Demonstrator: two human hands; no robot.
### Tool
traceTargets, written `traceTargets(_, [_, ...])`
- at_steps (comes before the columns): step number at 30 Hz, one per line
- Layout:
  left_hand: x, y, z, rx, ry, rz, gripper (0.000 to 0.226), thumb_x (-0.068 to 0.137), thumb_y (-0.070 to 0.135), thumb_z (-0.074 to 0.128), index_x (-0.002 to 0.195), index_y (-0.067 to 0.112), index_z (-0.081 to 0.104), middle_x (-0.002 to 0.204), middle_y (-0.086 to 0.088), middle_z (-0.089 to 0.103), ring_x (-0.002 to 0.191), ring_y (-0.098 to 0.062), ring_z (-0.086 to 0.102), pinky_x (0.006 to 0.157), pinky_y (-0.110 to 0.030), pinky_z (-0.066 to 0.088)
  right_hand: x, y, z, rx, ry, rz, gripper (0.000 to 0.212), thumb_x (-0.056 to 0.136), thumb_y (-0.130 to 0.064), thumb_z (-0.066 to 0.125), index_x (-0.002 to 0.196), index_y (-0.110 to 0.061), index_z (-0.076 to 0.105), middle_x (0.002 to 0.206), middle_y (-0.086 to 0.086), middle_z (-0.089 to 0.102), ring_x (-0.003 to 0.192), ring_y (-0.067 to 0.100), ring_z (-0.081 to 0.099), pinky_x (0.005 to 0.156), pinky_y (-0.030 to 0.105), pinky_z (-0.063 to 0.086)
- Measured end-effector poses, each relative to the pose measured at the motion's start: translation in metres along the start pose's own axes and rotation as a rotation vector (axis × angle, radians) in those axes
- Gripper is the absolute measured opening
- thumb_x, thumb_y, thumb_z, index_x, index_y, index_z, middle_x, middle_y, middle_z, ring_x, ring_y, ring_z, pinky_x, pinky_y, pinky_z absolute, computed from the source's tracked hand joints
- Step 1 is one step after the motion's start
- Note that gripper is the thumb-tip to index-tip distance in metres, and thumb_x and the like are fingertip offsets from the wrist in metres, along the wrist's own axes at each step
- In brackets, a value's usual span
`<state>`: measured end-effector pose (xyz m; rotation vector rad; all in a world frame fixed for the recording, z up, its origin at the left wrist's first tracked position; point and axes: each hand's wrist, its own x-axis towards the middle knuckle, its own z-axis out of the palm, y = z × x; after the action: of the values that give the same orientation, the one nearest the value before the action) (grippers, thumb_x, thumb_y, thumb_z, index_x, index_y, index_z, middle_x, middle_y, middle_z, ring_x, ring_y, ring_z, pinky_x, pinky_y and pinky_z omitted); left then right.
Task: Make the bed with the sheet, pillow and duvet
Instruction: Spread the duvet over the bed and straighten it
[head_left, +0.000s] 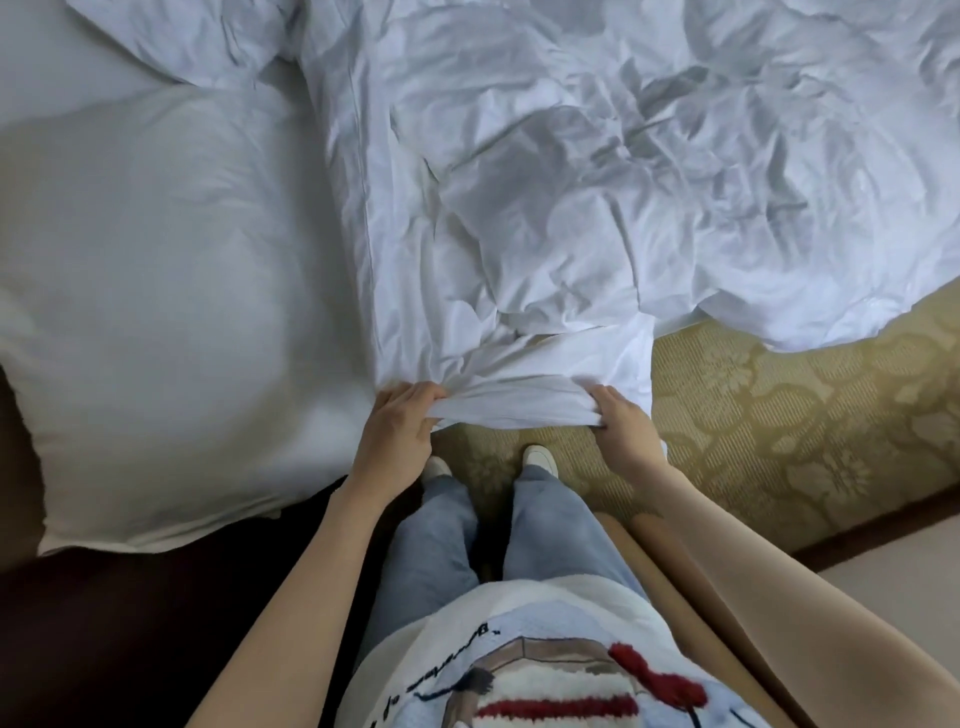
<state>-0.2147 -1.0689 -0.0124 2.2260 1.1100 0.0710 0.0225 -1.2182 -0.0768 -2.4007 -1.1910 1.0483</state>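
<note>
Nearest the viewer, the left hand (397, 434) and right hand (626, 434) are each gripping the bunched near edge of the white duvet (545, 208), fingers curled over the fabric. Beyond them, the crumpled duvet is lying across the bed, overhanging the patterned carpet (779, 415), with a white pillow (156, 312) just beside it on the left.

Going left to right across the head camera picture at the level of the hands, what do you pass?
Pillow → left hand → bunched white duvet edge → right hand → patterned carpet.
</note>
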Motion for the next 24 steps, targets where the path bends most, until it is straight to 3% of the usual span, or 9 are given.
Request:
traceTargets(5, [-0.016,-0.032,-0.030,-0.034,0.053,0.017,0.029,0.084,-0.006,0.060,0.111,0.004,0.064,0.101,-0.011,0.063,0.099,-0.031,0.053,0.084,-0.034,0.044,-0.013,-0.043,0.001,0.085,0.010,0.023,0.035,0.087,-0.024,0.064,0.122,-0.023,0.058,0.094,0.001,0.068,0.086,0.024,0.060,0.067,0.028,0.035])
traceTargets(11, [-0.046,-0.101,-0.107,0.012,0.158,0.175,0.030,0.082,-0.001,0.045,0.108,-0.001,0.060,0.100,-0.020,0.062,0.095,-0.032,0.054,0.085,-0.031,0.042,-0.064,-0.147,0.042,0.572,0.032,0.053,0.003,0.084,-0.013,0.063,0.086,-0.013,0.066,0.079,0.005,0.068,0.074,0.015,0.060,0.067,0.037,0.047])
traceTargets(15, [-0.080,-0.158,-0.162,0.087,0.183,0.280,0.040,0.076,-0.004,0.034,0.107,-0.002,0.061,0.095,-0.021,0.062,0.091,-0.029,0.053,0.082,-0.039,0.043,-0.117,-0.227,0.104,0.766,0.003,0.059,0.010,0.084,-0.013,0.065,0.083,-0.021,0.070,0.079,-0.009,0.069,0.077,0.008,0.063,0.071,0.030,0.049])
traceTargets(17, [-0.096,-0.180,-0.182,0.086,0.203,0.296,0.044,0.071,-0.005,0.033,0.105,0.002,0.060,0.094,-0.020,0.063,0.090,-0.028,0.051,0.079,-0.040,0.041,-0.143,-0.262,0.142,0.802,-0.072,0.058,0.009,0.085,-0.018,0.066,0.078,-0.013,0.069,0.072,-0.010,0.064,0.069,0.004,0.056,0.067,0.030,0.044])
traceTargets(20, [-0.114,-0.204,-0.197,0.131,0.211,0.353,0.051,0.061,-0.014,0.036,0.103,0.006,0.059,0.093,-0.020,0.066,0.092,-0.025,0.050,0.075,-0.030,0.031,-0.175,-0.304,0.196,0.726,-0.145,0.046,0.020,0.082,-0.034,0.065,0.068,-0.019,0.062,0.065,-0.012,0.060,0.067,0.002,0.054,0.064,0.029,0.040])
traceTargets(24, [-0.123,-0.221,-0.201,0.162,0.265,0.273,0.054,0.054,-0.019,0.041,0.097,0.001,0.066,0.094,-0.013,0.068,0.092,-0.020,0.051,0.070,-0.025,0.021,-0.188,-0.340,0.227,0.581,-0.067,0.003,0.021,0.090,-0.029,0.061,0.072,-0.021,0.056,0.067,-0.010,0.062,0.071,0.010,0.059,0.063,0.032,0.041])
